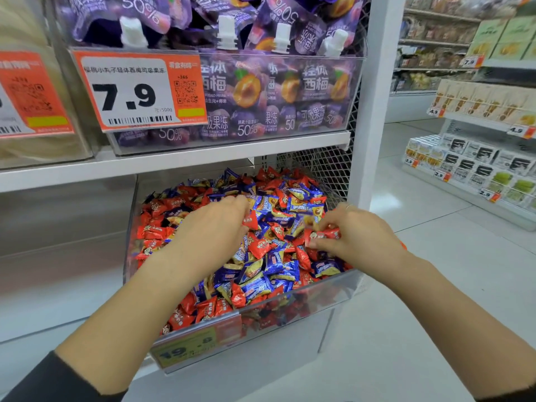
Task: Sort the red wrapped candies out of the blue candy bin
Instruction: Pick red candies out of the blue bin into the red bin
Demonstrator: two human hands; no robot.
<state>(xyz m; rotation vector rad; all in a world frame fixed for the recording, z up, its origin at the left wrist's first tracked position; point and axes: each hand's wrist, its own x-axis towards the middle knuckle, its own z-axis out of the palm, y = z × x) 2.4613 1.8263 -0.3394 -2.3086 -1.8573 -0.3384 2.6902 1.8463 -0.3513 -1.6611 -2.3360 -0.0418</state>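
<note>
Both hands are down in the clear plastic bin (319, 288) on the lower shelf, which is heaped with red and blue wrapped candies all mixed together. The reds bunch up thicker along the bin's left edge and front left corner, the blue candies (278, 262) fill more of the middle and front, and the back right corner is a jumble of both.

The left hand (208, 227) lies palm down over the left-middle of the pile, fingers curled, with its fingertips pinching a red candy (251, 220) near the bin's center. The right hand (356, 236) sits near the bin's right edge, thumb and fingers pinched on a small bunch of red candies (323, 235), held just above the pile.

A yellow price tag (188, 348) hangs on the bin's front edge, too blurry to read properly. On the shelf above there's a clear tray of purple prune jelly pouches (249, 88) with an orange 7.9 price card (136, 91) clipped to its front left.
</note>
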